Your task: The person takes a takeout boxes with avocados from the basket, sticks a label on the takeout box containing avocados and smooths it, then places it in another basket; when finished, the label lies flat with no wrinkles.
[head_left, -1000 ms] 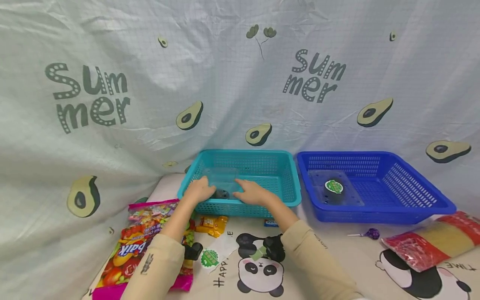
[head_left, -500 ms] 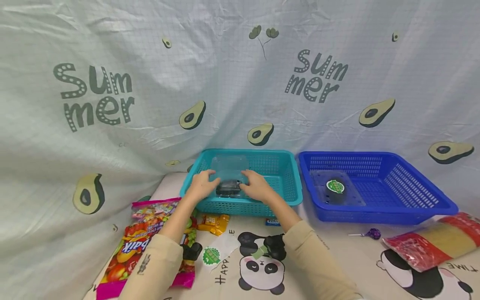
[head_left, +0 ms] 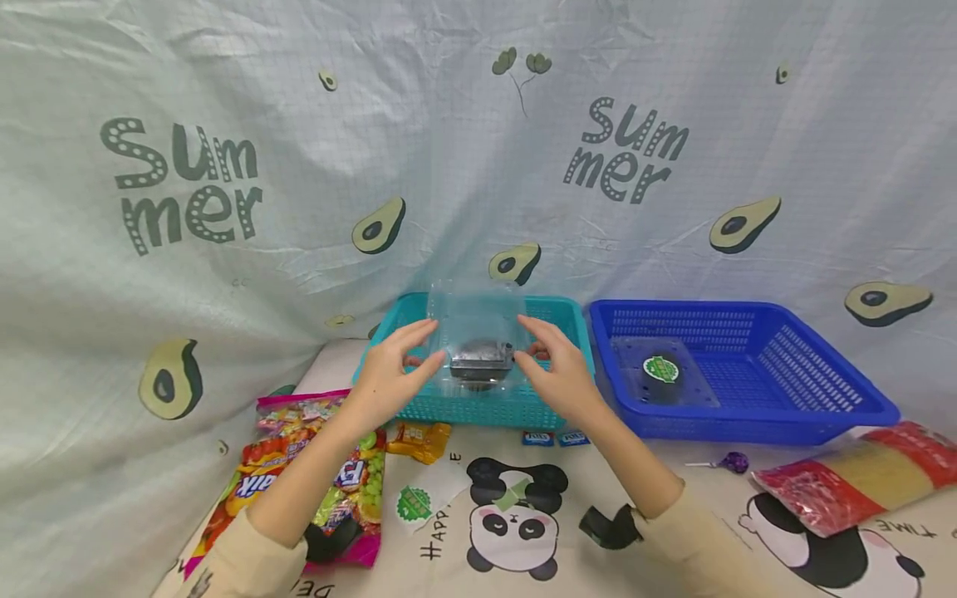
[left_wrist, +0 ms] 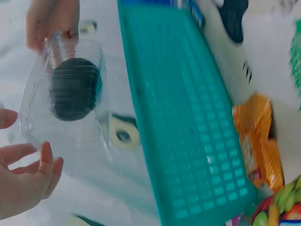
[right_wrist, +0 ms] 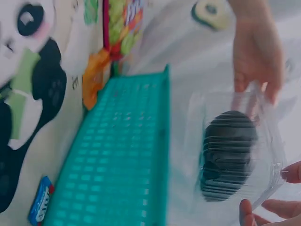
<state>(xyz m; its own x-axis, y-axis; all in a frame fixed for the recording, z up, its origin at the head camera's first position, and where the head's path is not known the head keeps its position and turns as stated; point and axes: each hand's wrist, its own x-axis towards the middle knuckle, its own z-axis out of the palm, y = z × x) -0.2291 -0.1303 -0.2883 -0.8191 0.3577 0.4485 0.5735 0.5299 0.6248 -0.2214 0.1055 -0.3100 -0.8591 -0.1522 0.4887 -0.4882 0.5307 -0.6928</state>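
A clear plastic clamshell box (head_left: 474, 320) is in the air above the front of the teal basket (head_left: 571, 332), held between both hands. Inside lies a dark, rounded object (left_wrist: 75, 89) whose kind I cannot tell; ribbed plastic covers it in the right wrist view. My left hand (head_left: 392, 374) grips the box's left edge, thumb toward the near side. On the opposite edge my right hand (head_left: 559, 370) pinches with thumb and fingers. The wrist views show the box (right_wrist: 270, 160) tilted, with the two hands at its opposite ends.
Right of the teal basket stands a blue basket (head_left: 763, 423) containing another clear box (head_left: 699, 378) with a green sticker. An orange packet (head_left: 420, 442), a fruit candy bag (head_left: 250, 482), small blue packets (head_left: 538, 438), a lollipop (head_left: 735, 463) and a red-yellow pack (head_left: 860, 482) lie in front.
Both hands have lifted the clear box up out of the teal basket and drawn it slightly right and toward me. A second small blue packet has come into view.
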